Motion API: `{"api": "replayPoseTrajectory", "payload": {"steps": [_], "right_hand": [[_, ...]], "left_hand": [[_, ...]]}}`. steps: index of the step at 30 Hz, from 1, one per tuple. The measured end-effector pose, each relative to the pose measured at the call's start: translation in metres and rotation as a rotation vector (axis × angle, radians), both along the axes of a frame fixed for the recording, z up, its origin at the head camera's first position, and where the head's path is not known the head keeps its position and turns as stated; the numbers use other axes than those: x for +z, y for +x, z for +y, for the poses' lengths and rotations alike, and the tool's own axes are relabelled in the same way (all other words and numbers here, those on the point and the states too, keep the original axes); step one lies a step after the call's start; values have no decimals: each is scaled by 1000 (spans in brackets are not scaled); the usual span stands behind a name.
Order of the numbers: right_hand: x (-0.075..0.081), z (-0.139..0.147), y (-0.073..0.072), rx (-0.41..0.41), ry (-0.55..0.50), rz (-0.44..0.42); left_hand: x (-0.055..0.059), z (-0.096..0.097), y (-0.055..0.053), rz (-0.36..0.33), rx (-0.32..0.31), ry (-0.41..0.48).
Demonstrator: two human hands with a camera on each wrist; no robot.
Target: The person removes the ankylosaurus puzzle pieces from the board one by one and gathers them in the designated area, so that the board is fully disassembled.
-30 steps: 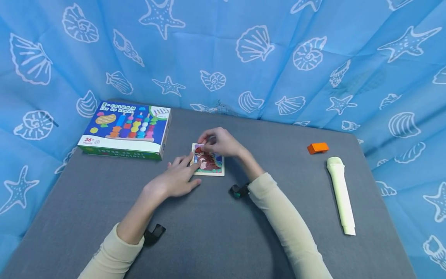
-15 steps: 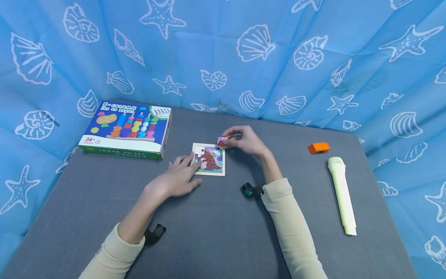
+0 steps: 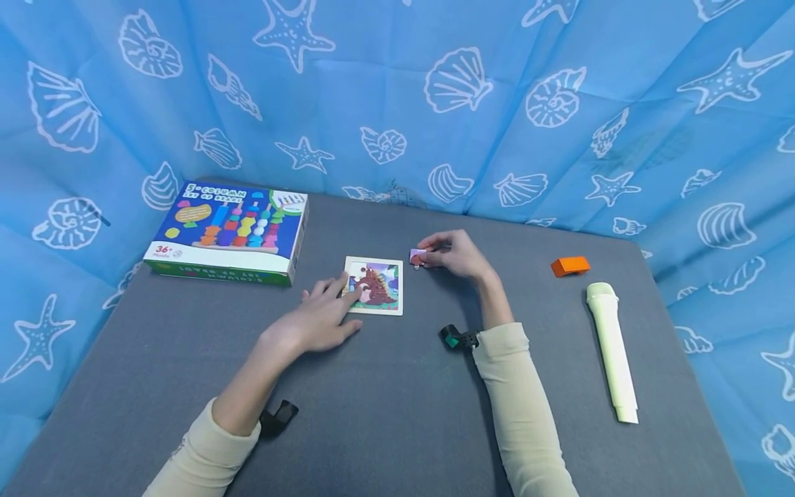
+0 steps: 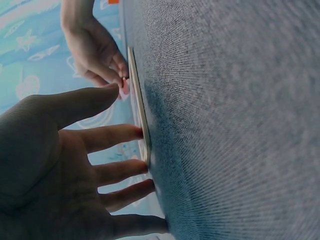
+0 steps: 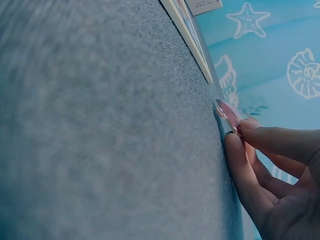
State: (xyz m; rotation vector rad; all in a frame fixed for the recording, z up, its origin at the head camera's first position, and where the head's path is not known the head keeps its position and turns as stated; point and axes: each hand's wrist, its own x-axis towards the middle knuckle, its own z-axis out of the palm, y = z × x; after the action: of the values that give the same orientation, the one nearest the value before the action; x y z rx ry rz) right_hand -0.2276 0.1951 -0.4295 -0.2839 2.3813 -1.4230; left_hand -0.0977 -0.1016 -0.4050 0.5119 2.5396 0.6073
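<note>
At the bottom of the frame, two cream sleeves [image 3: 522,407] with black gadgets [image 3: 278,418] by the wrists, over a gray worktop [image 3: 373,421]. Near the right edge, lying down, a pale green microphone [image 3: 611,355]. In the middle, a left hand [image 3: 317,319] with fingers [image 4: 112,137] spread wide and loose, some touching the left side of a little picture puzzle [image 3: 379,293]. On the puzzle, a brown spiky animal, and a pale bare spot at the upper left. Farther right, an orange block [image 3: 568,266]. Just past the puzzle's upper right corner, a right hand [image 3: 457,255] with fingers pinching a purple and red puzzle piece [image 3: 417,257]. Tilted in the right wrist view, close to the worktop; hard to tell if touching. At left, a box [image 3: 217,259] with bright beads pictured on top. Behind everything, a blue curtain [image 3: 385,90] with white shells and starfish.
</note>
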Motion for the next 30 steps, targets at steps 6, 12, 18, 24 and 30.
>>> {"api": "replayPoseTrajectory", "payload": {"steps": [6,12,18,24,30], "right_hand": [[0,-3,2,-3,23,30],[1,-8,2,-5,65,70],[3,-7,2,-15,115,105],[6,-7,5,-21,56,59],[12,-18,11,24,-23,-24]], "left_hand": [[0,1,1,6,4,6],[1,1,2,8,7,6],[1,0,-1,28,-2,-5],[4,-1,-3,50,-10,-21],[4,0,-2,62,-2,-56]]}}
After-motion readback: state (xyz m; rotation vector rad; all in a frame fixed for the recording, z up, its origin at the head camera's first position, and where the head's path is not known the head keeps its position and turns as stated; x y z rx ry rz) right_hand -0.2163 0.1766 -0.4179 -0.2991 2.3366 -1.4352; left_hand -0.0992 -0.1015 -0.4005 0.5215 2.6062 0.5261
